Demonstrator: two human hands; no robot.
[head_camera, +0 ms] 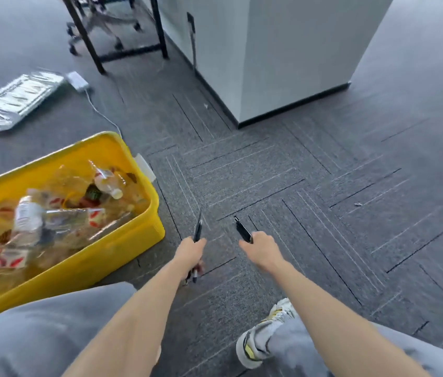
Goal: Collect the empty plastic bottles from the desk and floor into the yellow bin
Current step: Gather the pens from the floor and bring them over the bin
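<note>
The left hand [191, 248] has its fingers curled tight round a dark pen [198, 227], whose tip points up and away from the person. More thin ends stick out below that hand, too blurred to tell what they are. The right hand [260, 249] is just beside it, a small gap between the two. Its fingers are closed round a black pen [242, 231] that leans up and to the left. Both hands hover above the floor [337, 186], grey carpet tiles laid in a striped pattern, and both forearms are bare.

Left of the left hand stands the bin [92, 268], yellow, on the floor, its near corner close to the hand. The bottles [29, 217] lie inside it in a loose heap, clear plastic with red and white labels, on their sides and overlapping.

A knee [52, 336] in grey cloth is raised in front of the bin. The other leg bends down to a white and yellow shoe [258, 338] on the carpet under the right forearm.

Beyond the bin a silver foil bag [14, 100] lies flat on the floor. Next to it is a white charger [77, 81] whose cable [101, 112] runs toward the bin's far corner. Farther back are the dark bench legs [90, 36] with a chair [106, 20] behind them, and to the right a white pillar [296, 63] with a dark skirting
</note>
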